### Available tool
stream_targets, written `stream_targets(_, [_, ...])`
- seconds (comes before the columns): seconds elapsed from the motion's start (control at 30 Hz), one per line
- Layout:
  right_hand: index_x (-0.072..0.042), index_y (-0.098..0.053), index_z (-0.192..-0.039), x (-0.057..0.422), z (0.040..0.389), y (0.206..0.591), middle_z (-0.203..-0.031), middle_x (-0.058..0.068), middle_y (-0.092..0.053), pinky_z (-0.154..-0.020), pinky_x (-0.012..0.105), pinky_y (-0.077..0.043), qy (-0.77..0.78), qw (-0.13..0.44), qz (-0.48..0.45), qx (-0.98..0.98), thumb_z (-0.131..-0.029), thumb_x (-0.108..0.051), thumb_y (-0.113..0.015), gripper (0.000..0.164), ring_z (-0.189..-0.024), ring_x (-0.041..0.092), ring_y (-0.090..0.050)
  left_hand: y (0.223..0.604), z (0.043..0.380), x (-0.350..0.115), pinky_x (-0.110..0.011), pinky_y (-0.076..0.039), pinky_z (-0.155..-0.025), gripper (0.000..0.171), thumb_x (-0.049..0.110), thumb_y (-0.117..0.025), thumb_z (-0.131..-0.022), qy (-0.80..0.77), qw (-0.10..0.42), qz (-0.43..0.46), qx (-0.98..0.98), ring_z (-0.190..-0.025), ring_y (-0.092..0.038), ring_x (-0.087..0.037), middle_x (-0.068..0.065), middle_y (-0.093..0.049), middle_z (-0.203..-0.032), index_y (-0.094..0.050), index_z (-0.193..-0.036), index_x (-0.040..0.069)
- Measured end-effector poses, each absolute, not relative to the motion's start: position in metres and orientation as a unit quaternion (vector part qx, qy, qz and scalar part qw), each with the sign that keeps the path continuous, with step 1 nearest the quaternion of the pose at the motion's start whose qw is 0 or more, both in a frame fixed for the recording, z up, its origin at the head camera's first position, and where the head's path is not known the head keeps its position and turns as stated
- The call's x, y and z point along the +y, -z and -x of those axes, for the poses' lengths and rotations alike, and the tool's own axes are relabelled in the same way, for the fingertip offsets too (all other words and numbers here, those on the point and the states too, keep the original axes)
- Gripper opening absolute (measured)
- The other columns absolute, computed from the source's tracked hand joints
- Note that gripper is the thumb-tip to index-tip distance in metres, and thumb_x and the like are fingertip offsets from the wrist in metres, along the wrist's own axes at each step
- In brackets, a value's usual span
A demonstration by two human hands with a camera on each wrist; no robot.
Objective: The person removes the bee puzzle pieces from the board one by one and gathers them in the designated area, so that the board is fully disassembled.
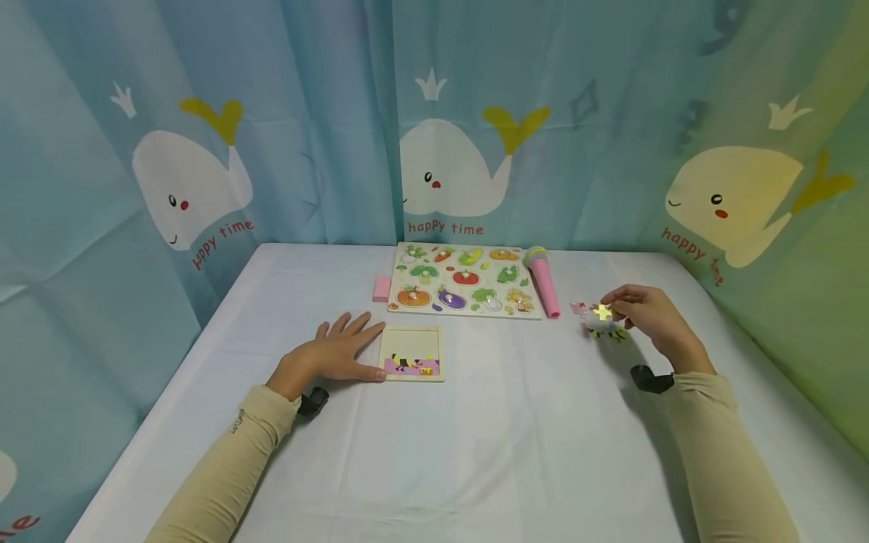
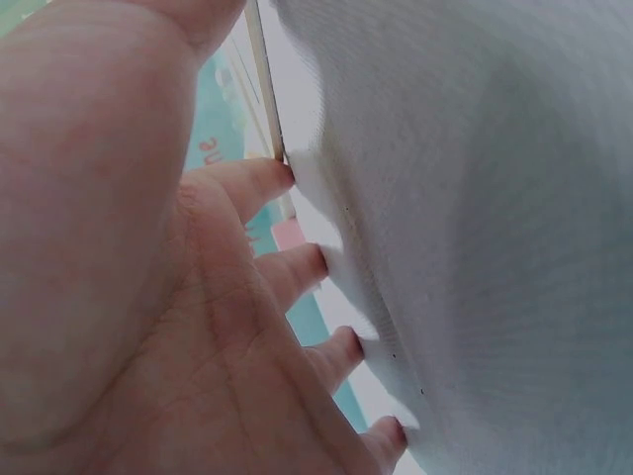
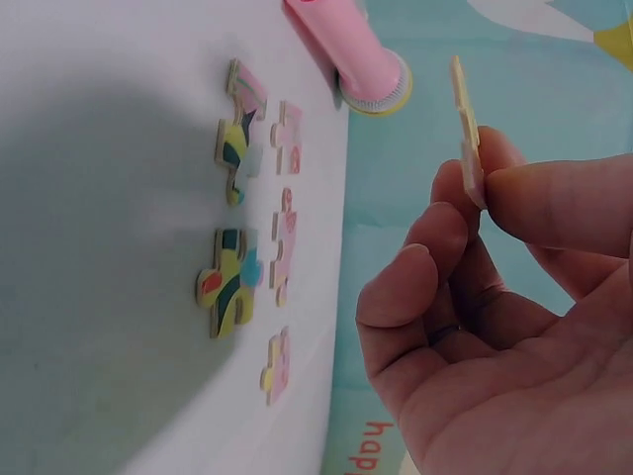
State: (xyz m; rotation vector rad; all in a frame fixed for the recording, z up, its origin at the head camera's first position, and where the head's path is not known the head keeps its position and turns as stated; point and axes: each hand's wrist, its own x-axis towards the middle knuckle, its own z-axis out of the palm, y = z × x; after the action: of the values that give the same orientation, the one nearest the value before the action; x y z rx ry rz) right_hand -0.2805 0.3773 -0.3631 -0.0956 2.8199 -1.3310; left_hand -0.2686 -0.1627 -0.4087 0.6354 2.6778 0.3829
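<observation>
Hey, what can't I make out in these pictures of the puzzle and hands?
- Right wrist view: the printed face of the held piece, turned edge-on.
- Left wrist view: much of the puzzle tray, cut off by the top edge.
- Head view: the sleeve lettering, too small; the outlines of the loose pieces, too small.

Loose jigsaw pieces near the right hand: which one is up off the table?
The flat, yellow, knobbed jigsaw piece pinched in the right hand; the other loose pink or multicoloured cardboard-thin pieces lie on the white table.
</observation>
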Motion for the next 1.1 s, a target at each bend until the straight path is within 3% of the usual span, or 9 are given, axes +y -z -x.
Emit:
stream_targets(0.47, [0.015, -0.061, -0.127, 0.395, 0.280, 0.368, -0.100, 0.005, -0.068, -0.072, 0.031, -0.055, 0.424, 0.014, 0.004, 0.905, -0.112, -0.010, -0.046, 0.033, -0.084, 0.016, -0.062, 0.410, 0.269, -0.164, -0.074, -0.003, -0.122, 0.104, 0.064, -0.071, -0.096, -0.137, 0.181, -0.222, 0.948, -0.161, 0.000, -0.050, -0.020, -0.008, -0.178, -0.021, -0.173, 0.015])
stream_targets(0.77, [0.017, -0.059, -0.128, 0.410, 0.279, 0.371, -0.098, 0.009, -0.066, -0.069, 0.033, -0.052, 0.393, 0.025, -0.010, 0.919, -0.111, -0.008, -0.045, 0.034, -0.086, 0.020, -0.059, 0.412, 0.270, -0.165, -0.074, -0.004, -0.122, 0.104, 0.065, -0.070, -0.095, -0.131, 0.179, -0.222, 0.950, -0.161, 0.000, -0.050, -0.020, -0.008, -0.178, -0.021, -0.173, 0.015])
stream_targets(1.1, [0.016, -0.060, -0.120, 0.429, 0.283, 0.386, -0.103, 0.015, -0.060, -0.070, 0.035, -0.045, 0.367, 0.048, -0.061, 0.927, -0.103, -0.002, -0.045, 0.029, -0.090, 0.027, -0.051, 0.413, 0.271, -0.163, -0.073, -0.003, -0.122, 0.104, 0.065, -0.071, -0.095, -0.132, 0.182, -0.218, 0.950, -0.161, 0.000, -0.049, -0.019, -0.008, -0.178, -0.021, -0.173, 0.016])
